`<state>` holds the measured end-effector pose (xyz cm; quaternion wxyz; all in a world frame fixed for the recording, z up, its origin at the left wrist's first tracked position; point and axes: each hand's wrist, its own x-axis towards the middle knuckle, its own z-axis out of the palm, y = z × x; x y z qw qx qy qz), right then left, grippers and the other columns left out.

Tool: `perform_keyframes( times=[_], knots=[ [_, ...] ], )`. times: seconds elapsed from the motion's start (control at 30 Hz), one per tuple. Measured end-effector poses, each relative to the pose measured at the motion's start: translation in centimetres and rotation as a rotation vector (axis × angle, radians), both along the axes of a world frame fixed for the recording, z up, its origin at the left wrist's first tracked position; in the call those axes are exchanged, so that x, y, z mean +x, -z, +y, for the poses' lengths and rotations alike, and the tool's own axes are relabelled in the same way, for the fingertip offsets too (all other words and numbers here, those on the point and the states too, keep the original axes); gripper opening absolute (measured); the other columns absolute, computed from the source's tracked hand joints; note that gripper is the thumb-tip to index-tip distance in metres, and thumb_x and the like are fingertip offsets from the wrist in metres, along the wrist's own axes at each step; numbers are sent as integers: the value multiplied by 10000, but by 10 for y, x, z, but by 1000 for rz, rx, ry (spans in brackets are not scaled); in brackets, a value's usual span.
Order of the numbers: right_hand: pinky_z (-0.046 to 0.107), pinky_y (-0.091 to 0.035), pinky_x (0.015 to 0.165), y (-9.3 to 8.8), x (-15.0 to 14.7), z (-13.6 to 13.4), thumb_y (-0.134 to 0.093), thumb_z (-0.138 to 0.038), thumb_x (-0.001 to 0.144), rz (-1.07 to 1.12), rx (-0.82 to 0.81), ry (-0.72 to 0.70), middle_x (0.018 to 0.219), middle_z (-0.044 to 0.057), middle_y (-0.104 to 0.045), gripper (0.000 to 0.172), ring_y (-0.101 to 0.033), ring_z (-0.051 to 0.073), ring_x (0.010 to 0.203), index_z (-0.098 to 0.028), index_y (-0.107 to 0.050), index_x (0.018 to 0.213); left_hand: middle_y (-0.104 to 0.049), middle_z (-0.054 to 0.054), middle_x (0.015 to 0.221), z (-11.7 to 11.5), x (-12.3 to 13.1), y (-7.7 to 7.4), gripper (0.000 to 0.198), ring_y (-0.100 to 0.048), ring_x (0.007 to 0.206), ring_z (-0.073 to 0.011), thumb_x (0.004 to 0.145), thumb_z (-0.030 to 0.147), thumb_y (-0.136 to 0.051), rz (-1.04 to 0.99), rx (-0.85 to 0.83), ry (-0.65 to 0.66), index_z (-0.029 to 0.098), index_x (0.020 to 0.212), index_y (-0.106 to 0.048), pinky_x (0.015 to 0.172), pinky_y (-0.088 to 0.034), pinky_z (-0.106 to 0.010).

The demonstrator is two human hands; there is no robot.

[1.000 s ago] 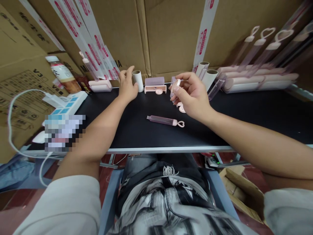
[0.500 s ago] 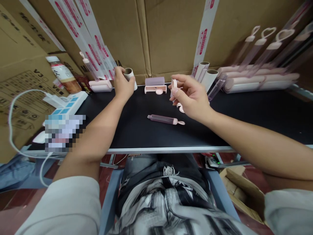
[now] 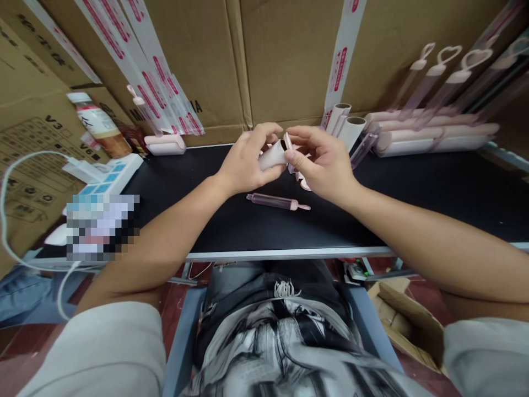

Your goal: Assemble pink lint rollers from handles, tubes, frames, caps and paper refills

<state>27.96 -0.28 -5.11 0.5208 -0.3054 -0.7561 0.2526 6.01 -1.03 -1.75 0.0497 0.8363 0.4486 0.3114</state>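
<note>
Roll has moved right with left hand, now near right hand's disc. Black desk, carton wall behind, reddish floor below. Left to right: one bottle, one power strip, one pink roller; left hand curled round the one tilted roll; one stick flat on desk; right hand pinching one disc by roll's open end; two standing rolls; at least three loop handles.
</note>
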Motion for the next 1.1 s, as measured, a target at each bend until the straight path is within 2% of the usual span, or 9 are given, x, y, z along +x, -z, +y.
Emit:
perform_keyframes(
  times=[0.2, 0.43, 0.6, 0.77, 0.93, 1.1],
  knots=[
    [519, -686, 960, -3, 1, 1, -725, -847, 972, -62, -41, 58, 1293, 106, -826, 677, -800, 327, 1096, -275, -818, 1322, -760, -87, 1418, 5, -6, 0, 691, -753, 1289, -304, 916, 306, -851, -29, -9, -9, 283, 1536, -546, 1138, -584, -450],
    [488, -697, 887, -2, -1, 2, -721, -891, 945, -39, -57, 0, 1266, 113, -812, 691, -784, 335, 1164, -295, -789, 1290, -765, -84, 1408, 1, -3, -2, 611, -750, 1297, -314, 926, 332, -835, -17, -47, -4, 273, 1502, -643, 1108, -594, -437],
    [474, -701, 897, -2, -1, 3, -739, -894, 929, -29, -64, -27, 1274, 111, -813, 689, -778, 336, 1205, -287, -786, 1251, -774, -81, 1409, 0, -3, -1, 631, -750, 1300, -325, 924, 316, -848, -18, -51, 0, 283, 1519, -641, 1099, -601, -447],
    [498, -701, 918, -5, 0, 0, -761, -888, 913, -42, -95, -9, 1273, 118, -820, 705, -778, 352, 1208, -278, -802, 1266, -783, -66, 1374, 4, -7, 1, 642, -753, 1299, -313, 943, 345, -856, -53, -28, 3, 301, 1540, -625, 1092, -607, -430],
    [477, -697, 918, -7, 1, -3, -751, -847, 945, -69, -69, -1, 1321, 119, -809, 672, -778, 337, 1192, -276, -787, 1298, -752, -81, 1463, 2, -5, -2, 547, -717, 1384, -337, 953, 378, -846, -31, -48, -22, 285, 1469, -690, 1066, -615, -412],
    [447, -695, 851, -1, 0, 0, -777, -762, 968, -66, -38, -21, 1355, 116, -783, 618, -792, 311, 1103, -262, -754, 1330, -782, -77, 1366, 11, -11, 7, 543, -758, 1279, -309, 977, 459, -832, -63, 35, 38, 274, 1465, -681, 1077, -606, -424]
  ],
)
